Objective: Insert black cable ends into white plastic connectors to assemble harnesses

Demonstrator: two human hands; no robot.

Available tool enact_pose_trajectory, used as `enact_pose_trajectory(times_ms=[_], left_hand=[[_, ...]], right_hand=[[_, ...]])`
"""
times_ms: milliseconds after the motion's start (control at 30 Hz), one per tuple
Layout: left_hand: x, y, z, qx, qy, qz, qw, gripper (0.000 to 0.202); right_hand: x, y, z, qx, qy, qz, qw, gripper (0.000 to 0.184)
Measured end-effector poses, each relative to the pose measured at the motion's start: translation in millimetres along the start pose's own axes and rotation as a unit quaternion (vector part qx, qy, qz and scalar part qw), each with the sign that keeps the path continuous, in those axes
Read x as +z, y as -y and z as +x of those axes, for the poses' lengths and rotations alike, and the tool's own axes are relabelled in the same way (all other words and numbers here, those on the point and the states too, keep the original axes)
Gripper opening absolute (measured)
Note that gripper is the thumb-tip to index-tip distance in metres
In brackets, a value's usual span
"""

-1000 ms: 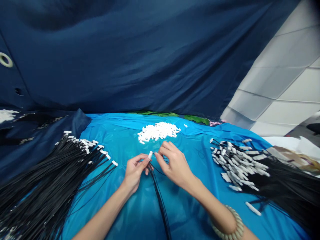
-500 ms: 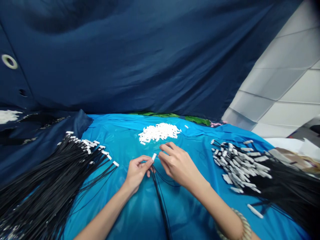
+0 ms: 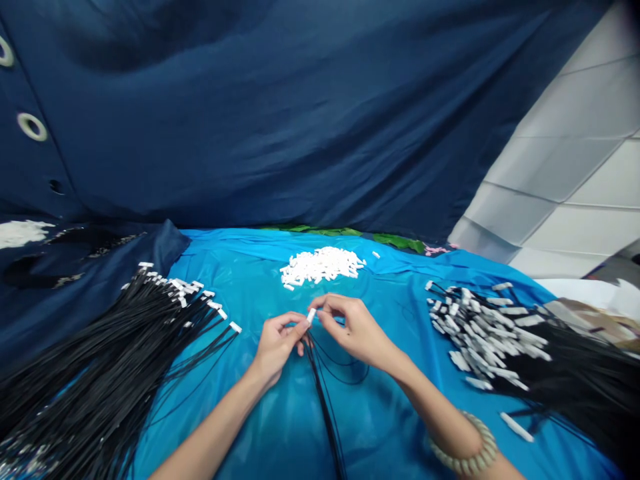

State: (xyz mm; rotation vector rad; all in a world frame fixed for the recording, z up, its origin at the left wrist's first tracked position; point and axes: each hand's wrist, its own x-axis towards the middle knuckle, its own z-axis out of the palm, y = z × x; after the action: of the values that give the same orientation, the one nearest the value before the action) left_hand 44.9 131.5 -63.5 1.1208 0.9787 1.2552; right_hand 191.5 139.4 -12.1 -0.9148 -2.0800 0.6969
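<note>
My left hand (image 3: pixel 284 340) pinches a small white plastic connector (image 3: pixel 311 316) between thumb and forefinger, held upright above the blue sheet. Several thin black wires (image 3: pixel 325 407) hang from beneath it toward the front edge, and one bends out in a loop to the right. The thumb and forefinger of my right hand (image 3: pixel 350 327) are closed together at the connector's upper end. Whatever may lie between those right fingertips is hidden. Beyond both hands lies a heap of loose white connectors (image 3: pixel 325 265).
Black wires with white connector ends (image 3: pixel 100 360) lie in a large bundle at left. At right is another bundle with longer white ends (image 3: pixel 485 330), a single white piece (image 3: pixel 517 427) near it. A dark blue curtain (image 3: pixel 280 120) hangs behind the blue sheet (image 3: pixel 240 413).
My right hand has moved in to the left, its fingertips now meeting the connector. A wire loop shows more widely below it. My left hand keeps its hold; the view has shifted slightly.
</note>
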Motion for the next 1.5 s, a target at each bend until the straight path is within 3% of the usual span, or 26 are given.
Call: enact_pose_trajectory(times_ms=[433,700,800,867,1000,1100,1200,1500], left_hand=[[-3.0,5.4,0.3,-0.018,0.017,-0.024,0.999,0.018],[-3.0,5.1,2.6,-0.073,0.011,-0.087,0.994,0.02],[-6.4,8.3,4.9,-0.096,0.01,-0.1,0.99,0.019],[-8.5,10.6,6.0,-0.112,-0.001,-0.108,0.988,0.018],[-10.6,12.9,7.3,-0.123,-0.024,-0.14,0.982,0.014],[-11.1,13.0,8.2,-0.128,-0.023,-0.182,0.975,0.01],[-11.5,13.3,8.7,-0.146,-0.023,-0.224,0.963,0.007],[-9.4,6.0,4.7,-0.166,0.009,-0.31,0.936,0.011]], right_hand=[[-0.9,-0.9,1.8,0.01,0.006,0.056,0.998,0.019],[-2.1,-2.3,2.4,0.023,-0.016,0.051,0.998,0.019],[-9.4,2.1,1.6,-0.013,-0.056,-0.005,0.998,0.009],[-14.6,7.8,-0.4,-0.064,-0.067,-0.069,0.993,0.013],[-18.5,19.8,-6.6,-0.147,0.005,-0.205,0.968,0.011],[-15.7,22.7,-9.7,-0.146,0.083,-0.27,0.948,0.006],[-13.0,19.7,-10.4,-0.127,0.119,-0.315,0.933,0.006],[-12.8,8.7,-7.4,-0.114,0.107,-0.408,0.899,0.007]])
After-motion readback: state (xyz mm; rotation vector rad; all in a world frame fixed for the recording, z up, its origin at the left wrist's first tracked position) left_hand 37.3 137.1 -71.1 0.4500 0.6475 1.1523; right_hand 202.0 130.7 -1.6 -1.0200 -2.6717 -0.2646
